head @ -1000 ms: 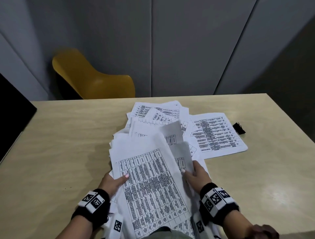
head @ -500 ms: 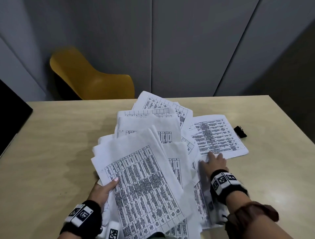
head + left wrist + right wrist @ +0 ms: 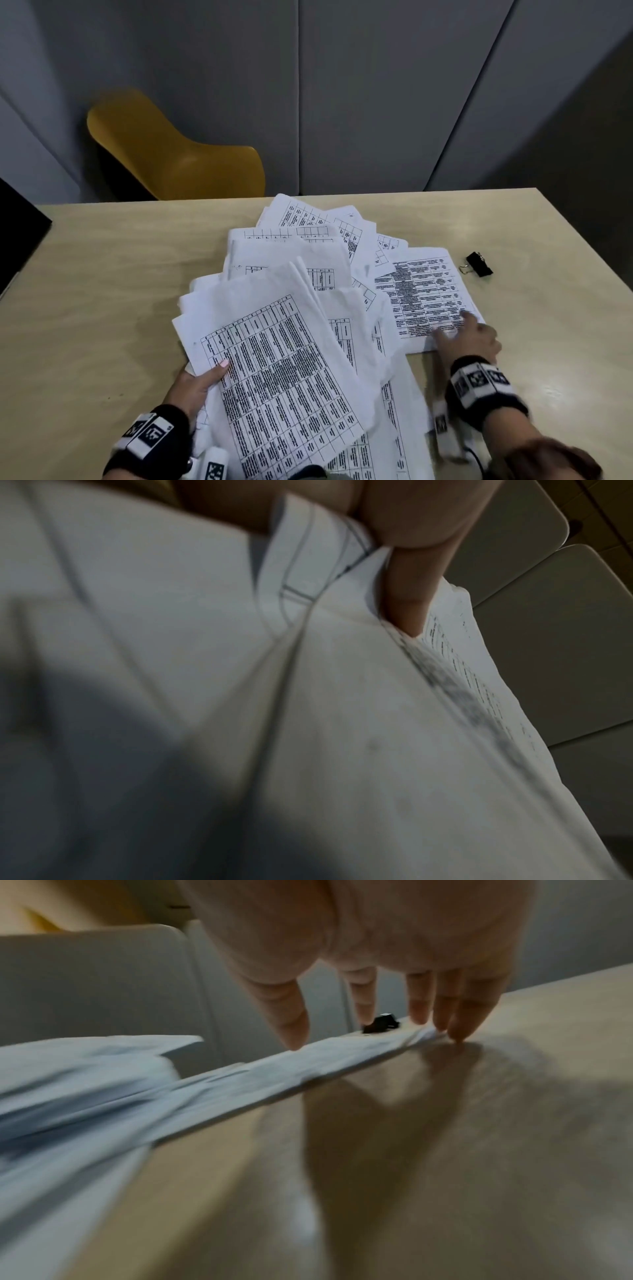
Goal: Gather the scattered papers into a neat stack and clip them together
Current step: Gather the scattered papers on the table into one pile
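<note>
Several white printed papers (image 3: pixel 291 274) lie fanned across the middle of the wooden table (image 3: pixel 102 291). My left hand (image 3: pixel 202 380) grips the near left edge of a bunch of sheets (image 3: pixel 274 359), thumb on top; in the left wrist view the thumb (image 3: pixel 411 593) pinches the paper bunch (image 3: pixel 308 696). My right hand (image 3: pixel 466 335) has straight fingers pressing the near right corner of the rightmost sheet (image 3: pixel 421 294); the right wrist view shows the fingertips (image 3: pixel 459 1034) touching that sheet (image 3: pixel 308 1064). A black binder clip (image 3: pixel 479 264) lies on the table just beyond that sheet, also seen as the clip (image 3: pixel 382 1024) past the fingers.
A yellow chair (image 3: pixel 171 150) stands behind the table's far edge at the left. Grey wall panels (image 3: pixel 376 85) close the back. A dark object (image 3: pixel 17 233) overhangs the table's left side. Bare table surface (image 3: pixel 565 342) lies to the right of the papers.
My right hand left the bunch and slid right and forward onto the rightmost sheet. My left hand tilted the held bunch to the left, fanning the papers.
</note>
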The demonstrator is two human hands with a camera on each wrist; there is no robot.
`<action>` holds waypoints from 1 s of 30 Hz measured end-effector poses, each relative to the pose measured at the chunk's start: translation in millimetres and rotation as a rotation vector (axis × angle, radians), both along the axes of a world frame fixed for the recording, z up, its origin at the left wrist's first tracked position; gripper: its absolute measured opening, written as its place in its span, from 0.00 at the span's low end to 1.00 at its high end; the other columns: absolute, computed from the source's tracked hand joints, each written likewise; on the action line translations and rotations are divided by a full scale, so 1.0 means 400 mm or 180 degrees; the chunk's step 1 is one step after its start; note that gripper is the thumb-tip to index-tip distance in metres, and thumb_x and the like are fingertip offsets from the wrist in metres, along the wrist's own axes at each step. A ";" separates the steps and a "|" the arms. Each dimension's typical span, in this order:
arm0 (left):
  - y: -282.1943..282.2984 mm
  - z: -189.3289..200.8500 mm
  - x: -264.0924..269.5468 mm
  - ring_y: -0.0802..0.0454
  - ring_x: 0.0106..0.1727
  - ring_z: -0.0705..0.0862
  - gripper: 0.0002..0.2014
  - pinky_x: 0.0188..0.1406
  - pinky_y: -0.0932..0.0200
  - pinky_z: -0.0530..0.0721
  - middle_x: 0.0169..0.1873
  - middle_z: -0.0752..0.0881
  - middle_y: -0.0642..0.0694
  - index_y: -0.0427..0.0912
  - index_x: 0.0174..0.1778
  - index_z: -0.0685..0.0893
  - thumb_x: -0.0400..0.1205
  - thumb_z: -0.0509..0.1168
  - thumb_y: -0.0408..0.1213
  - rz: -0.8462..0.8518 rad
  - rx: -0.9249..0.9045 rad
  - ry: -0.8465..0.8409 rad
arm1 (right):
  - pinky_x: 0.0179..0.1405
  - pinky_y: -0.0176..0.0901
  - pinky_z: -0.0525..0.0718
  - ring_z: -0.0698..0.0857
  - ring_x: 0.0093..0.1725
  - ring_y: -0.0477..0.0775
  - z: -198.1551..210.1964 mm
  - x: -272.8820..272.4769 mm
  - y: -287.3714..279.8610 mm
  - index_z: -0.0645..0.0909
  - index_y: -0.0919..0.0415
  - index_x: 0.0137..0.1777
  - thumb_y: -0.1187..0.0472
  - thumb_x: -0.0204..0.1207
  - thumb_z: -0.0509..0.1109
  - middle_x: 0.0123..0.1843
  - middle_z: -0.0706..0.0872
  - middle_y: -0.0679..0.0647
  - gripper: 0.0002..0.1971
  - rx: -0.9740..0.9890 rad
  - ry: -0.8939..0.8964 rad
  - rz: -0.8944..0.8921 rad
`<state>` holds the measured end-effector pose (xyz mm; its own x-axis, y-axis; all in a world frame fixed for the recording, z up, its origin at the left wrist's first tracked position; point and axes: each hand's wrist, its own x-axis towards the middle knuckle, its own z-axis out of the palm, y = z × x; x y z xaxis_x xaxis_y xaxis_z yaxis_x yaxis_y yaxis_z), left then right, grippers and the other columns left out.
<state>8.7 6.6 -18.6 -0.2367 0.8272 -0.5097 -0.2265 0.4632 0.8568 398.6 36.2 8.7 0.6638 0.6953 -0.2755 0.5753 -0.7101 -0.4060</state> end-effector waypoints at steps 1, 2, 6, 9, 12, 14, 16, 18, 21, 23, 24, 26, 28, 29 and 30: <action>0.001 -0.005 -0.003 0.41 0.60 0.78 0.20 0.65 0.53 0.69 0.48 0.84 0.43 0.30 0.67 0.75 0.78 0.63 0.20 -0.0001 -0.0011 -0.0013 | 0.70 0.62 0.66 0.62 0.73 0.69 0.004 0.011 0.013 0.63 0.57 0.74 0.47 0.69 0.72 0.74 0.63 0.68 0.36 -0.0134 0.0040 -0.0276; 0.000 -0.009 -0.006 0.40 0.62 0.78 0.20 0.66 0.52 0.69 0.51 0.84 0.40 0.31 0.68 0.75 0.78 0.63 0.21 -0.0008 -0.0013 -0.0017 | 0.70 0.64 0.66 0.61 0.73 0.69 0.010 0.018 0.022 0.61 0.59 0.74 0.47 0.67 0.74 0.74 0.62 0.68 0.40 -0.0258 0.0045 -0.0433; 0.001 -0.019 -0.014 0.38 0.67 0.78 0.21 0.72 0.46 0.68 0.58 0.82 0.37 0.34 0.68 0.76 0.78 0.64 0.23 -0.0013 -0.0044 -0.0070 | 0.61 0.60 0.75 0.73 0.67 0.71 0.004 0.040 0.048 0.65 0.64 0.70 0.55 0.66 0.78 0.68 0.74 0.71 0.36 -0.0114 0.0424 -0.0537; 0.003 -0.021 -0.014 0.37 0.68 0.77 0.21 0.74 0.42 0.67 0.59 0.82 0.36 0.34 0.69 0.76 0.78 0.64 0.22 -0.0025 -0.0057 -0.0072 | 0.57 0.53 0.79 0.82 0.57 0.69 -0.008 0.045 0.043 0.77 0.69 0.61 0.66 0.71 0.72 0.59 0.84 0.69 0.19 0.0478 0.0621 -0.0441; 0.003 -0.023 -0.015 0.37 0.68 0.77 0.21 0.74 0.42 0.67 0.59 0.82 0.36 0.33 0.69 0.75 0.79 0.63 0.22 -0.0007 -0.0064 -0.0042 | 0.58 0.50 0.78 0.82 0.50 0.60 -0.018 0.046 0.016 0.79 0.72 0.58 0.72 0.71 0.70 0.54 0.86 0.65 0.14 0.0708 0.1037 -0.0244; 0.004 -0.024 -0.015 0.37 0.67 0.78 0.21 0.74 0.41 0.67 0.62 0.81 0.34 0.33 0.69 0.75 0.79 0.63 0.22 0.0008 -0.0081 -0.0046 | 0.56 0.50 0.79 0.82 0.47 0.59 -0.019 0.061 0.009 0.81 0.68 0.55 0.74 0.70 0.70 0.52 0.87 0.66 0.13 0.0450 0.1032 0.0161; 0.005 -0.024 -0.014 0.38 0.65 0.78 0.21 0.74 0.42 0.68 0.63 0.81 0.33 0.33 0.69 0.75 0.79 0.63 0.22 0.0013 -0.0097 -0.0050 | 0.50 0.45 0.78 0.83 0.48 0.61 -0.002 0.086 0.010 0.81 0.65 0.52 0.73 0.70 0.70 0.49 0.87 0.65 0.11 0.0010 0.0771 0.0601; 0.006 -0.026 -0.015 0.37 0.66 0.78 0.20 0.74 0.42 0.68 0.63 0.81 0.33 0.33 0.68 0.75 0.79 0.63 0.22 0.0011 -0.0105 -0.0024 | 0.49 0.44 0.76 0.82 0.48 0.60 0.021 0.108 0.015 0.80 0.68 0.58 0.73 0.70 0.70 0.52 0.86 0.66 0.15 -0.0246 0.0628 0.0821; 0.006 -0.027 -0.016 0.35 0.68 0.77 0.20 0.74 0.40 0.68 0.64 0.81 0.32 0.33 0.68 0.76 0.79 0.64 0.23 0.0001 -0.0139 -0.0021 | 0.52 0.45 0.79 0.80 0.47 0.58 0.029 0.116 0.011 0.73 0.62 0.68 0.72 0.70 0.71 0.56 0.84 0.65 0.25 0.0260 0.0838 0.0338; 0.007 -0.028 -0.017 0.35 0.68 0.77 0.20 0.74 0.40 0.68 0.65 0.81 0.31 0.33 0.68 0.76 0.79 0.64 0.23 0.0007 -0.0158 -0.0020 | 0.61 0.54 0.80 0.82 0.54 0.61 0.009 0.095 -0.001 0.64 0.54 0.73 0.71 0.66 0.76 0.62 0.79 0.61 0.37 0.1114 0.1419 -0.0737; 0.007 -0.029 -0.017 0.35 0.68 0.77 0.20 0.74 0.40 0.68 0.64 0.81 0.31 0.33 0.68 0.76 0.79 0.64 0.23 0.0014 -0.0164 -0.0020 | 0.65 0.59 0.79 0.82 0.58 0.63 -0.004 0.080 -0.008 0.62 0.54 0.73 0.68 0.64 0.79 0.66 0.77 0.62 0.40 0.1418 0.1703 -0.1318; 0.007 -0.029 -0.016 0.35 0.68 0.77 0.20 0.74 0.40 0.68 0.65 0.81 0.31 0.33 0.68 0.76 0.79 0.63 0.23 0.0009 -0.0163 -0.0013 | 0.62 0.58 0.81 0.84 0.55 0.62 -0.031 0.031 -0.027 0.68 0.61 0.69 0.64 0.60 0.81 0.62 0.80 0.63 0.37 0.1573 0.2085 -0.1999; 0.007 -0.029 -0.017 0.36 0.67 0.78 0.20 0.73 0.42 0.69 0.63 0.81 0.33 0.33 0.68 0.76 0.79 0.63 0.23 0.0009 -0.0159 -0.0006 | 0.49 0.52 0.85 0.86 0.44 0.60 -0.043 -0.031 -0.047 0.78 0.68 0.59 0.65 0.62 0.79 0.52 0.85 0.62 0.25 0.1253 0.2199 -0.1696; 0.007 -0.028 -0.016 0.37 0.65 0.79 0.19 0.73 0.43 0.69 0.62 0.82 0.33 0.34 0.67 0.76 0.79 0.64 0.23 0.0005 -0.0161 -0.0004 | 0.43 0.49 0.85 0.86 0.40 0.60 -0.042 -0.061 -0.055 0.78 0.68 0.53 0.66 0.65 0.77 0.50 0.86 0.64 0.18 0.1027 0.2038 -0.1360; 0.005 -0.026 -0.015 0.38 0.64 0.79 0.19 0.72 0.44 0.70 0.60 0.82 0.34 0.35 0.67 0.76 0.79 0.64 0.23 0.0007 -0.0160 -0.0002 | 0.41 0.46 0.84 0.85 0.39 0.60 -0.033 -0.083 -0.063 0.75 0.67 0.49 0.65 0.69 0.74 0.49 0.85 0.65 0.13 0.0749 0.1768 -0.0974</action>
